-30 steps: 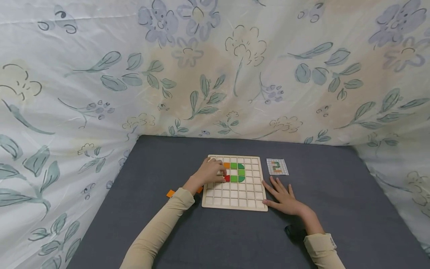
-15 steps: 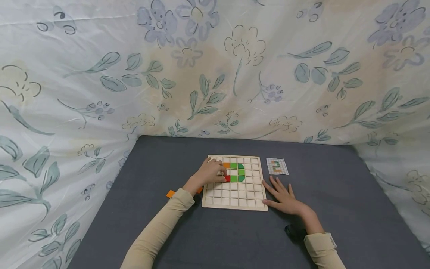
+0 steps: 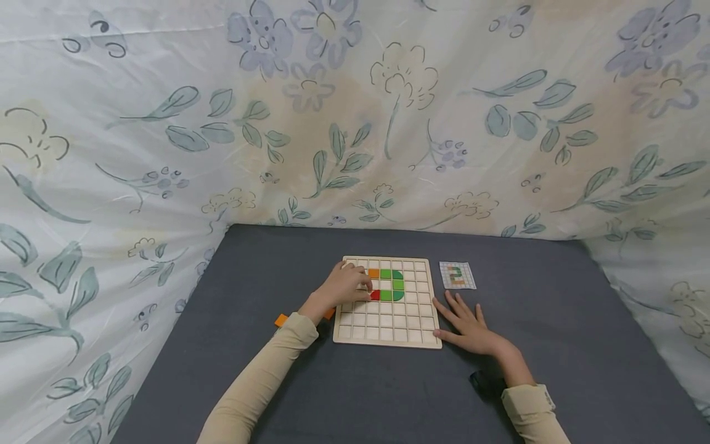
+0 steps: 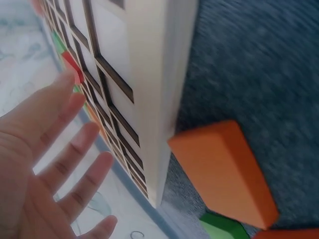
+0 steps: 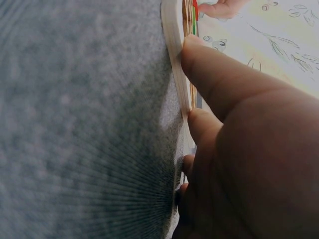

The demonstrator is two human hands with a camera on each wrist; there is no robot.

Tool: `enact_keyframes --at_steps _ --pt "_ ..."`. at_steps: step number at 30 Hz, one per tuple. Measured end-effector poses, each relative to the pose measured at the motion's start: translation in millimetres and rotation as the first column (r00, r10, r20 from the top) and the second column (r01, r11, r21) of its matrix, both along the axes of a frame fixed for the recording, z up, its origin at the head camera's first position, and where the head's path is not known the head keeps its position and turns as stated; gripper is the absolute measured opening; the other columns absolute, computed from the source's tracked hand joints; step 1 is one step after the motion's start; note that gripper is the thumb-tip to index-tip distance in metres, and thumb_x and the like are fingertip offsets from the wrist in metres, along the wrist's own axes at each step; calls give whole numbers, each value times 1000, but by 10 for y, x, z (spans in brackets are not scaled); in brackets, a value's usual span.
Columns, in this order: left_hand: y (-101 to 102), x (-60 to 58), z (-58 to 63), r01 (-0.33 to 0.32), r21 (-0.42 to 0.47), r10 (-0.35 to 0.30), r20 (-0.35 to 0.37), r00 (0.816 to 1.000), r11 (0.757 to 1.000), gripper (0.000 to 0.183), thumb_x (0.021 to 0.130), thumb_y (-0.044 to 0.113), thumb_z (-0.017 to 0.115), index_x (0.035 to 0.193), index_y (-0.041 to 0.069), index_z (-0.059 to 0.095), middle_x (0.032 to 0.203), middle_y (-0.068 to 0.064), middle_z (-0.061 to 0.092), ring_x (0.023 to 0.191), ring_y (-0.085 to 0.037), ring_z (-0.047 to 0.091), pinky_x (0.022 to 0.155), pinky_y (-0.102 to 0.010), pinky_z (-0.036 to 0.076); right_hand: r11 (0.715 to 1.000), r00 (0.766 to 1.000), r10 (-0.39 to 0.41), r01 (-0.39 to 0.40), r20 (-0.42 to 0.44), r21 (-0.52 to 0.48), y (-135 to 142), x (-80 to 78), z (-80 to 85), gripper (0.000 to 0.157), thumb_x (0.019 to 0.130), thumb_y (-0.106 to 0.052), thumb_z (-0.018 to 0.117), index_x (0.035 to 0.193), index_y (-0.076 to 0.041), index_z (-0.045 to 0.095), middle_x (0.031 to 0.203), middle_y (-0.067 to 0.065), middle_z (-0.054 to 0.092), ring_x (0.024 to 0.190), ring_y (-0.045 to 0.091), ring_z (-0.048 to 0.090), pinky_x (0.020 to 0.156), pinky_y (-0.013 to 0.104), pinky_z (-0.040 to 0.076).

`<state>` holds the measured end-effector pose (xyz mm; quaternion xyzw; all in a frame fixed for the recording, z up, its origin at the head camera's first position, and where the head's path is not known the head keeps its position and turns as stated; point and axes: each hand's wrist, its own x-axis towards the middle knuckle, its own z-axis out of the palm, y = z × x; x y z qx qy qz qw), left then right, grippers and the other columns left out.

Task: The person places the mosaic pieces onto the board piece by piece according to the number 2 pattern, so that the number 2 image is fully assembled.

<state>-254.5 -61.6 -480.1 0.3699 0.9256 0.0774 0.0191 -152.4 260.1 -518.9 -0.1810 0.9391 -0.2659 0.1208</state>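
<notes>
The wooden grid board [image 3: 388, 336] lies on the dark cloth. A red tile [image 3: 375, 295] sits in it beside green tiles [image 3: 385, 295] that form a curve, with an orange tile [image 3: 374, 273] in the upper row. My left hand [image 3: 345, 285] hovers over the board's left part, covering some cells. In the left wrist view, its thumb tip is right at the red tile [image 4: 73, 67] and its other fingers are spread loosely. My right hand [image 3: 471, 330] lies with fingers spread at the board's right edge; in the right wrist view, thumb and fingertip touch the board's side [image 5: 174, 55].
A small printed pattern card [image 3: 457, 275] lies right of the board's top corner. Loose orange pieces [image 3: 281, 320] lie left of the board, with a green piece [image 4: 224, 226] among them. A floral curtain [image 3: 355, 123] hangs behind the table. A black object [image 3: 487, 383] is below the right wrist.
My left hand has shifted slightly left, so a little more of the red tile shows. The right hand has stayed in place.
</notes>
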Motion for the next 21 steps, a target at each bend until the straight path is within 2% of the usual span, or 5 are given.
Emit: enact_keyframes --at_steps 7,13,21 --pt "-108 29 10 -31 36 31 3 1000 999 17 82 37 69 95 26 72 95 5 62 92 -18 53 106 -55 28 1000 1000 1 -1 -16 13 6 -6 -29 75 89 -52 52 149 -20 20 155 17 3 141 40 -5 102 69 -13" --pt "-228 60 47 -62 25 61 37 997 998 19 82 37 69 97 26 71 98 4 62 97 -20 54 109 -56 23 999 998 11 -13 -57 -29 6 -2 -66 74 89 -49 54 149 -19 22 154 21 7 139 44 -2 99 71 -12" --pt "-447 79 48 -78 54 76 26 997 996 19 81 37 69 96 25 71 98 5 62 98 -20 54 108 -58 23 1000 1000 3 -3 -25 2 24 -29 -93 75 89 -51 53 149 -21 21 155 16 4 141 41 -3 101 70 -12"
